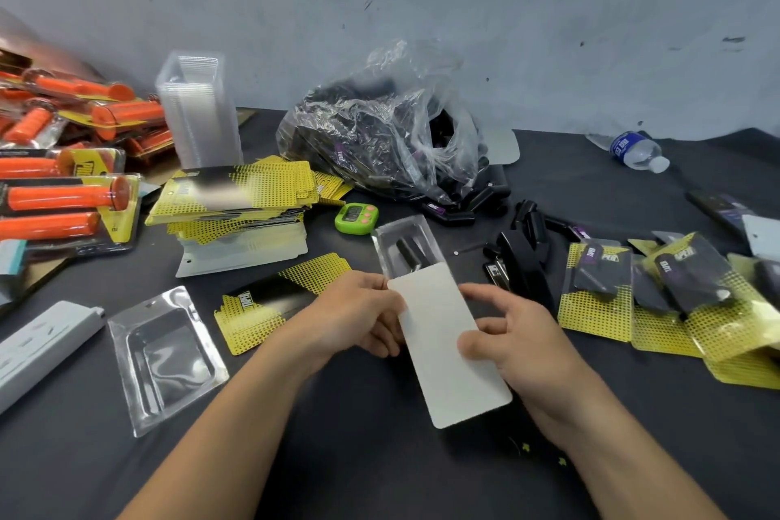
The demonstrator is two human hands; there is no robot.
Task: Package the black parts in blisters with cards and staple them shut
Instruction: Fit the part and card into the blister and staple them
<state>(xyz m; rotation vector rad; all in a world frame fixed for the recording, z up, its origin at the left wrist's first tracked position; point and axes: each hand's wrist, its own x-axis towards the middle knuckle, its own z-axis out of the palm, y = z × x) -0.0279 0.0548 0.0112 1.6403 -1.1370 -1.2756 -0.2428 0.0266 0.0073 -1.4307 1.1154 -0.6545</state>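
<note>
Hands, two: left hand (358, 310) and right hand (513, 344) each grip one white card (447, 350) over one blister (401, 243).

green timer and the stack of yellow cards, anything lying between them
In the head view the stretch between the green timer and the stack of yellow cards is bare dark table; nothing lies there.

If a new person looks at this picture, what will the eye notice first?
First, both hands, left hand and right hand, holding a white card in a clear blister at the centre. Then the orange grips piled at the far left, and the crumpled plastic bag of black parts behind.
</note>
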